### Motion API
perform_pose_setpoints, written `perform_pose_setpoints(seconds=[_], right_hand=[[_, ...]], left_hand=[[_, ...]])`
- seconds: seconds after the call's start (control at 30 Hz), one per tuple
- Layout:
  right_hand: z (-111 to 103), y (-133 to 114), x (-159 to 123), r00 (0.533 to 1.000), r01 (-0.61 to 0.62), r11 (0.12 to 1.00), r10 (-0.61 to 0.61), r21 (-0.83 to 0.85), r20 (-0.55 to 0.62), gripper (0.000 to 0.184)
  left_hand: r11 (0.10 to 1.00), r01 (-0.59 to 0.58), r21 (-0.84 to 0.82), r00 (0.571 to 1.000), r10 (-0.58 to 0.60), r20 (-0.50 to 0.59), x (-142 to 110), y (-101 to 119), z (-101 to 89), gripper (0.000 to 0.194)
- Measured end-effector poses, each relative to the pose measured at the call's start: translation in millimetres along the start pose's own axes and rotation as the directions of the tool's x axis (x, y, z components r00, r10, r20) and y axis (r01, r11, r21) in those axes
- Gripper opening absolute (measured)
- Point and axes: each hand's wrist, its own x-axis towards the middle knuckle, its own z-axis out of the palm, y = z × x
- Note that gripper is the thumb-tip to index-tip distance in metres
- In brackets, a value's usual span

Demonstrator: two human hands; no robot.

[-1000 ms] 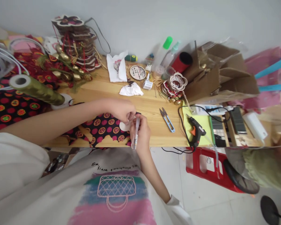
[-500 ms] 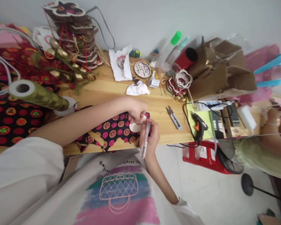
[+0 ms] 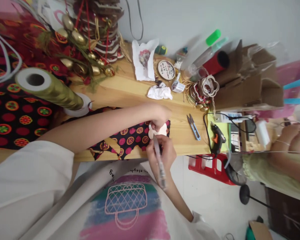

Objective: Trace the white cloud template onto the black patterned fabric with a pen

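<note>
A pale flower-shaped piece lies flat on the black fabric printed with pink and orange circles. My left hand, fingers curled in, presses down on the piece from its far side with a fingertip near its middle. In my right hand a clear-barrelled pen is gripped, with its tip at the near edge of the flower shape. The fabric's near edge is cut into scallops. Part of the piece is hidden by both hands.
Blue thread snips and a black glue gun lie to the right. A green ribbon spool stands at the left. Behind are crumpled tissue, stacked ornaments and a cardboard box. Another person's hands are at far right.
The camera view has shifted, so the bench items appear farther right. My left hand has shifted on the flower shape, more of which shows. The pen's tip now meets its near edge.
</note>
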Motion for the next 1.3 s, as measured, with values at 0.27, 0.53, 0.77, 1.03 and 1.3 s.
perform_pose_setpoints(seconds=[0.27, 0.53, 0.77, 1.03, 1.3], right_hand=[[14, -4, 1, 0.990, 0.141, 0.989, -0.141, -0.051, 0.001, 0.010], [18, -5, -2, 0.979, 0.199, 0.976, -0.195, -0.085, 0.053, 0.022], [20, -5, -1, 0.982, 0.186, 0.977, -0.180, -0.104, 0.066, 0.023], [22, -8, -2, 0.987, 0.151, 0.978, -0.142, -0.146, 0.071, 0.022], [17, -14, 1, 0.991, 0.117, 0.980, -0.104, -0.162, 0.084, 0.014]], left_hand=[[0.997, 0.030, -0.068, 0.999, -0.027, 0.047, 5, -5, 2.9, 0.010], [0.995, 0.039, -0.093, 0.998, -0.033, 0.060, 5, -3, 1.2, 0.027], [0.996, 0.027, -0.083, 0.998, -0.023, 0.050, 9, -7, 2.6, 0.023], [0.995, 0.038, -0.092, 0.998, -0.034, 0.047, 7, -7, 2.5, 0.009], [0.996, -0.014, 0.089, 0.999, 0.017, -0.029, 12, -9, 4.0, 0.006]])
